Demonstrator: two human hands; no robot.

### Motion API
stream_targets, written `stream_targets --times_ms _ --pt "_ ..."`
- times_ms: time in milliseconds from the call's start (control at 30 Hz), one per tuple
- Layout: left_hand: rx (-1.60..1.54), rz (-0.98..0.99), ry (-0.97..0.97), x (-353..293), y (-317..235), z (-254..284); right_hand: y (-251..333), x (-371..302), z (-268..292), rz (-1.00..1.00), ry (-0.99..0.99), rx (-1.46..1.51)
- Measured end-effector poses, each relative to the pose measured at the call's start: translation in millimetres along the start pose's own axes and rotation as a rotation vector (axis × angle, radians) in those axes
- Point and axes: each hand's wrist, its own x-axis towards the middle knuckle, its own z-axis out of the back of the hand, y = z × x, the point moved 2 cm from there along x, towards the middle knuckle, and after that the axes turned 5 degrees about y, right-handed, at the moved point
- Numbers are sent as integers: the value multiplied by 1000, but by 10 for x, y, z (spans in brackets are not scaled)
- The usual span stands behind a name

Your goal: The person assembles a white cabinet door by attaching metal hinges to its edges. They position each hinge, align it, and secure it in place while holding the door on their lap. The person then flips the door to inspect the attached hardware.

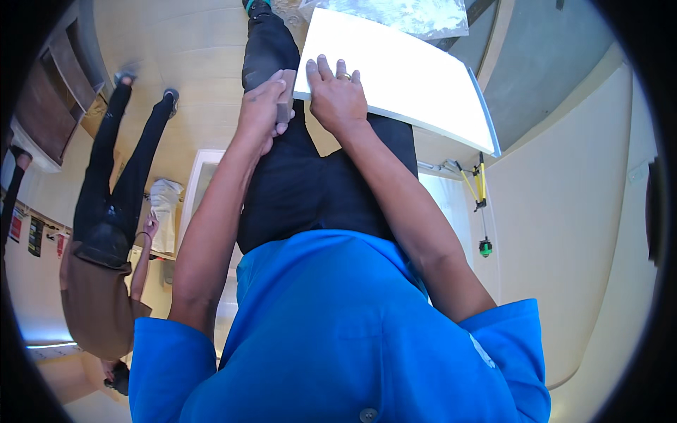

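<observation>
A: Where did the brown block [285, 99] sit?

B: In the left hand [261, 109] of a person in a blue shirt [324, 317], at the left end of a white board [419, 81]. The fingers were closed around it, the thumb side up front.

A: And the other hand?

B: The right hand [339, 102] lay flat on the board near its close left corner, fingers spread and gripping nothing, a ring [344, 76] on one of them.

A: How did block and board line up?

B: The block's long axis ran roughly fore and aft, nearly along the board's short left edge. The board's own long axis stretched away to the right, slanting back toward the wearer at its far end.

A: Did the two touch?

B: They were side by side, the board just right of the grip; whether they met could not be told. The left hand was the nearer to that edge, the right hand just inside it.

A: What surrounded them?

B: The board lay across the right leg of the dark trousers [282, 187], a cloudy plastic sheet [402, 17] beyond it. To the left stood a co-worker in a brown top [95, 289].
</observation>
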Motion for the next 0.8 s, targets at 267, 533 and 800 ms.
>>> stream_targets --times_ms 267,533,800 --pt "23 143 0 -18 -332 -146 -54 19 11 5 -116 14" --pt "160 100 -4 143 -218 -113 -62 9 -52 5 -153 21" --pt "199 34 -152 -80 -237 -226 -92 32 -76 -3 -202 35"
